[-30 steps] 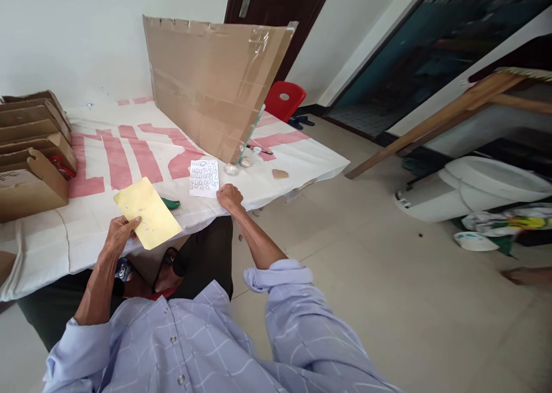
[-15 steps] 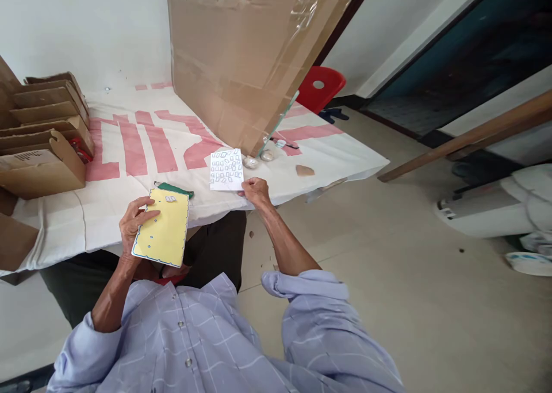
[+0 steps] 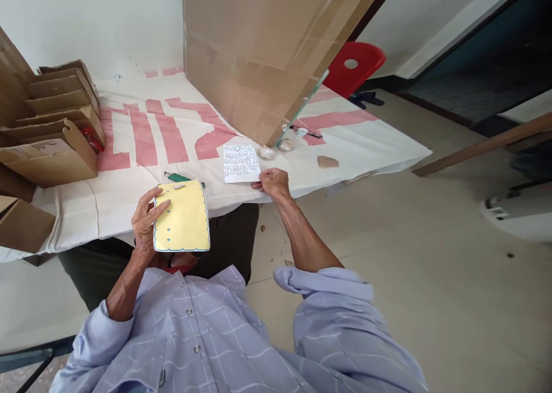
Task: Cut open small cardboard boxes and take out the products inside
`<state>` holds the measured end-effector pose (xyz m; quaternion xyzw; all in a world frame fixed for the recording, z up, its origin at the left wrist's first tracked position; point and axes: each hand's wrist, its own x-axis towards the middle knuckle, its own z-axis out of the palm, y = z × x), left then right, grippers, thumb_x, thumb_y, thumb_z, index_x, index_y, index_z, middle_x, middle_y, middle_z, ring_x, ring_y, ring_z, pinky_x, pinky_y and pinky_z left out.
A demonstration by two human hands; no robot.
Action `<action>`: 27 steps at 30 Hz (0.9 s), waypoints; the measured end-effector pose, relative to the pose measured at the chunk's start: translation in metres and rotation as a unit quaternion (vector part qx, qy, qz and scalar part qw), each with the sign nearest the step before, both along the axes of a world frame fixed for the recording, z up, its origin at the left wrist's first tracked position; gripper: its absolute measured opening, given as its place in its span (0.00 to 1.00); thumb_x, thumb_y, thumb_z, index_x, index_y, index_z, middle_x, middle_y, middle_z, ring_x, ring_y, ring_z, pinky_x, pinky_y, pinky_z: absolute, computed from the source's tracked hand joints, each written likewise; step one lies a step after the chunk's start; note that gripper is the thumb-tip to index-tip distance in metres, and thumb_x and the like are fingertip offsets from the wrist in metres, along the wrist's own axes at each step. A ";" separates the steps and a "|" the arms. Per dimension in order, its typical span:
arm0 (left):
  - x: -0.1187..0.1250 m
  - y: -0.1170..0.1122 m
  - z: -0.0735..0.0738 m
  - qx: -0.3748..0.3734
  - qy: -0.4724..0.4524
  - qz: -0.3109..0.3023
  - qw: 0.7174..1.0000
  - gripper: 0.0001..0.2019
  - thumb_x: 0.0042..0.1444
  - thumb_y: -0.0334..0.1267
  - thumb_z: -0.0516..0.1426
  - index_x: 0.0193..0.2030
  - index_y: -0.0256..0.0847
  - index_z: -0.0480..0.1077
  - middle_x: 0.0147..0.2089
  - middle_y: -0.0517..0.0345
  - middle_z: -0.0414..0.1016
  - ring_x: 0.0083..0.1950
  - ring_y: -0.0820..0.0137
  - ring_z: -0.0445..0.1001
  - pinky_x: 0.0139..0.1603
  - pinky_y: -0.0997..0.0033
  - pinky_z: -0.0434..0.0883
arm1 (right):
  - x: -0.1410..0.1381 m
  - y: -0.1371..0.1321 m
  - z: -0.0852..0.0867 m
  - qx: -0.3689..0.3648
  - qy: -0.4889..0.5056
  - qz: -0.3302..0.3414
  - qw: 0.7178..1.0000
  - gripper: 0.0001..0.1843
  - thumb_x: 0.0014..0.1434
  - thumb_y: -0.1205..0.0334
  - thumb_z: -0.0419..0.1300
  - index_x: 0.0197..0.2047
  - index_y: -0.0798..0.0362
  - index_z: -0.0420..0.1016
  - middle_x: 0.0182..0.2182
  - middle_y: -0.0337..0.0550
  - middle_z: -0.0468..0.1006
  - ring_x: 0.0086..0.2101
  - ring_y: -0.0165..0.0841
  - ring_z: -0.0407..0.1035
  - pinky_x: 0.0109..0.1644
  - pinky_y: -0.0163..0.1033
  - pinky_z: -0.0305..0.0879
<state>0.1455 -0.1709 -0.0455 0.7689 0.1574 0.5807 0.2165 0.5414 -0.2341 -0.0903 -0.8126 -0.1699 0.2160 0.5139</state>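
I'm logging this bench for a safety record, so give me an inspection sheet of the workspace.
Surface: wrinkled white cloth with red shapes
Job's things: yellow rectangular blue-edged card; square white paper with small drawings
Clutter: slim green tool; tall brown cardboard panel; brown cardboard boxes
Grips: left grip holds the card; right grip pinches the paper's near right corner
Cables: nothing seen
Surroundings: red plastic chair; pale tiled floor

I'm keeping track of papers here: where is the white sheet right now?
In the head view, the white sheet is slightly left of centre, in front of the cardboard panel, its lower right corner at the right hand.
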 end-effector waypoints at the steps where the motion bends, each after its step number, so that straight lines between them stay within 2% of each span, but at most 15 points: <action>1: 0.000 -0.001 0.000 0.011 0.007 0.008 1.000 0.21 0.73 0.31 0.63 0.64 0.65 0.82 0.70 0.54 0.79 0.64 0.61 0.81 0.53 0.62 0.79 | 0.000 0.000 0.000 0.003 0.003 0.001 1.000 0.08 0.59 0.77 0.61 0.38 0.56 0.75 0.16 0.36 0.76 0.19 0.31 0.78 0.21 0.25 0.65; 7: -0.005 -0.007 -0.001 0.043 0.044 0.020 0.998 0.24 0.74 0.31 0.63 0.68 0.68 0.78 0.74 0.53 0.75 0.75 0.57 0.74 0.59 0.57 0.79 | -0.001 -0.001 0.002 0.006 0.005 0.006 1.000 0.07 0.59 0.76 0.61 0.40 0.59 0.78 0.17 0.39 0.77 0.20 0.32 0.78 0.22 0.26 0.67; 13: -0.009 -0.019 -0.001 0.058 0.056 0.015 0.997 0.20 0.74 0.31 0.63 0.65 0.60 0.81 0.73 0.49 0.76 0.76 0.52 0.74 0.60 0.52 0.80 | -0.005 -0.002 0.006 -0.026 -0.026 0.012 0.999 0.07 0.61 0.71 0.60 0.41 0.59 0.80 0.20 0.42 0.79 0.24 0.35 0.80 0.29 0.31 0.71; 15: -0.009 -0.023 0.001 0.071 0.057 0.018 0.996 0.18 0.73 0.32 0.63 0.64 0.57 0.81 0.72 0.48 0.77 0.75 0.52 0.74 0.60 0.50 0.82 | -0.005 -0.005 0.011 -0.040 -0.044 0.010 0.998 0.08 0.62 0.68 0.61 0.43 0.58 0.80 0.26 0.47 0.83 0.31 0.38 0.83 0.36 0.35 0.76; 17: -0.008 -0.027 0.004 0.078 0.059 0.023 0.995 0.18 0.73 0.31 0.63 0.64 0.56 0.81 0.71 0.47 0.77 0.75 0.51 0.75 0.60 0.48 0.83 | -0.010 -0.008 0.019 -0.049 -0.093 -0.005 0.994 0.10 0.62 0.65 0.62 0.46 0.57 0.80 0.39 0.55 0.88 0.44 0.43 0.84 0.47 0.40 0.78; 19: -0.007 -0.031 0.009 0.086 0.060 0.022 0.994 0.20 0.73 0.30 0.63 0.65 0.56 0.80 0.71 0.47 0.78 0.75 0.51 0.75 0.61 0.46 0.83 | -0.023 -0.011 0.029 -0.044 -0.157 -0.014 0.986 0.12 0.64 0.61 0.64 0.49 0.55 0.80 0.52 0.60 0.86 0.54 0.47 0.80 0.55 0.44 0.77; 21: -0.004 -0.035 0.015 0.099 0.058 0.015 0.993 0.22 0.72 0.29 0.63 0.67 0.56 0.79 0.71 0.47 0.77 0.76 0.50 0.74 0.62 0.45 0.83 | -0.048 -0.014 0.039 -0.011 -0.154 0.028 0.988 0.14 0.67 0.51 0.64 0.45 0.54 0.80 0.51 0.59 0.85 0.53 0.48 0.80 0.53 0.45 0.77; 23: -0.003 -0.039 0.020 0.113 0.061 0.002 0.992 0.23 0.73 0.29 0.63 0.69 0.56 0.78 0.72 0.45 0.77 0.76 0.49 0.74 0.63 0.44 0.83 | -0.081 -0.018 0.049 0.052 -0.005 0.154 0.987 0.25 0.68 0.36 0.63 0.39 0.53 0.79 0.41 0.55 0.86 0.42 0.45 0.82 0.41 0.42 0.77; 25: -0.003 -0.042 0.021 0.126 0.067 -0.011 0.990 0.23 0.73 0.31 0.63 0.70 0.55 0.77 0.72 0.45 0.77 0.77 0.47 0.73 0.64 0.42 0.82 | -0.114 -0.023 0.058 0.124 0.166 0.288 0.935 0.35 0.60 0.24 0.66 0.38 0.52 0.80 0.36 0.53 0.87 0.36 0.43 0.82 0.36 0.42 0.76; 26: -0.003 -0.043 0.020 0.132 0.073 -0.017 0.988 0.22 0.73 0.31 0.62 0.70 0.55 0.77 0.72 0.45 0.77 0.77 0.47 0.73 0.65 0.41 0.82 | -0.129 -0.026 0.063 0.157 0.220 0.333 0.903 0.37 0.54 0.22 0.70 0.38 0.52 0.81 0.35 0.51 0.87 0.35 0.42 0.81 0.37 0.43 0.77; 27: -0.004 -0.044 0.018 0.135 0.081 -0.020 0.987 0.22 0.73 0.31 0.62 0.70 0.55 0.77 0.72 0.45 0.76 0.77 0.47 0.72 0.67 0.40 0.81 | -0.141 -0.029 0.067 0.190 0.248 0.350 0.883 0.37 0.50 0.23 0.74 0.38 0.51 0.82 0.34 0.48 0.87 0.34 0.41 0.81 0.38 0.43 0.78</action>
